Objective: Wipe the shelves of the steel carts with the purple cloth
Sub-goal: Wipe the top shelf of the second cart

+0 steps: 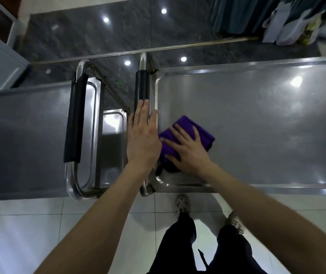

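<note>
**Wiping the near-left corner of a steel cart shelf**

Head view, looking straight down. Two steel carts stand end to end, handles facing each other across a narrow gap. The right cart's top shelf [257,119] fills the right half of the picture; the left cart [25,139] fills the left.

The purple cloth [203,133], folded into a pad, lies in the shelf's near-left corner, close against the raised rim. The right hand [185,149] lies flat on it, fingers spread and pressing down, gripping nothing. The left hand [143,139] is also open and flat, fingers straight and together, resting over the right cart's handle [142,86] at the shelf's left edge; it closes on nothing.

Risks, as a judgement: the cart probably rolls, so a hard push toward the far edge could shift it, since the flat left hand only steadies it. An open palm may also slide off the cloth or let it bunch against the rim, leaving the corner unwiped. The left cart looks untouched.
</note>
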Tool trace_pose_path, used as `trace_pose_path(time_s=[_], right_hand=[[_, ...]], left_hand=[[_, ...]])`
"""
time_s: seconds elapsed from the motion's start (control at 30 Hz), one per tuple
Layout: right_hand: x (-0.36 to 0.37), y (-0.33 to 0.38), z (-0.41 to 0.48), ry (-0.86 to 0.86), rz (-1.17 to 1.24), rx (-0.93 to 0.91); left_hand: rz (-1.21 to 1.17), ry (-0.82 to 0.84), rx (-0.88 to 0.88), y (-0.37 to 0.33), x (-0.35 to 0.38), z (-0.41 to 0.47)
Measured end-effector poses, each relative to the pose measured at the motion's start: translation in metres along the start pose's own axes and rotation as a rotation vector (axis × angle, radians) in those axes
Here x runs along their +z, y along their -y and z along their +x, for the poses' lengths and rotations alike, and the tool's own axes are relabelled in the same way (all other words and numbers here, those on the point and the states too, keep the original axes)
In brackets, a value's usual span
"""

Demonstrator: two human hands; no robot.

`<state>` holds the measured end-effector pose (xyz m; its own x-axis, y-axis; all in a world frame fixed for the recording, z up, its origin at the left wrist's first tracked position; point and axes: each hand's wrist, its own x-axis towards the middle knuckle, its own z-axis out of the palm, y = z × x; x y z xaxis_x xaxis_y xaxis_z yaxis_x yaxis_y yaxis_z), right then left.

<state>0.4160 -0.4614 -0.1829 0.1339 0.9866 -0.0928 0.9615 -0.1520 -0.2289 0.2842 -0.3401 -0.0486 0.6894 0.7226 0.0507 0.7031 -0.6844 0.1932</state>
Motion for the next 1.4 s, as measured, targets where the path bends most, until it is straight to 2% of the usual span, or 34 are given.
trace_pose_path(time_s=[0.17,0.27,0.4,0.57,0.6,0.73,0.8,0.83,0.93,1.0,1.1,1.17,1.27,1.33,1.4], right_hand=[[-0.044,-0.041,0.141,0.04,0.117,0.372],[-0.043,-0.028,0.157,0.073,0.123,0.436],[-0.019,0.002,0.079,-0.012,0.069,0.306],[0.012,0.013,-0.078,-0.029,0.022,-0.004],[0.013,0.004,-0.103,-0.024,0.037,0.004],[-0.001,-0.024,-0.163,-0.014,0.083,0.234],[-0.01,-0.027,-0.174,-0.008,0.171,0.259],[-0.016,-0.029,-0.176,-0.059,0.239,0.304],[-0.035,-0.043,-0.171,-0.317,0.247,0.5],[-0.041,-0.054,-0.162,-0.308,0.218,0.591],[-0.048,-0.063,-0.144,-0.195,0.508,0.695],[-0.055,-0.069,-0.139,-0.082,0.654,0.767],[-0.07,-0.067,-0.157,0.076,0.776,0.76],[-0.081,-0.057,-0.186,0.009,0.962,0.727],[-0.088,-0.046,-0.22,-0.109,1.155,0.686]], left_hand=[[0.049,-0.02,-0.005,-0.002,0.004,0.0],[0.01,-0.04,-0.005,-0.004,0.004,0.0],[-0.053,-0.081,-0.019,-0.005,0.004,0.003],[-0.059,-0.166,-0.004,-0.007,0.002,0.0],[-0.036,-0.189,-0.006,-0.006,0.0,-0.001],[0.029,-0.252,0.01,-0.024,-0.002,-0.023],[-0.015,-0.138,0.015,-0.057,0.01,-0.05],[-0.059,-0.04,-0.017,-0.076,0.019,-0.066],[-0.237,0.199,-0.278,-0.115,0.051,-0.108],[-0.312,0.23,-0.42,-0.121,0.069,-0.122],[-0.499,0.238,-0.604,-0.12,0.076,-0.129],[-0.591,0.221,-0.603,-0.12,0.072,-0.134],[-0.751,0.199,-0.531,-0.12,0.062,-0.151],[-0.868,0.153,-0.512,-0.115,0.057,-0.17],[-0.957,0.079,-0.571,-0.109,0.053,-0.195]])
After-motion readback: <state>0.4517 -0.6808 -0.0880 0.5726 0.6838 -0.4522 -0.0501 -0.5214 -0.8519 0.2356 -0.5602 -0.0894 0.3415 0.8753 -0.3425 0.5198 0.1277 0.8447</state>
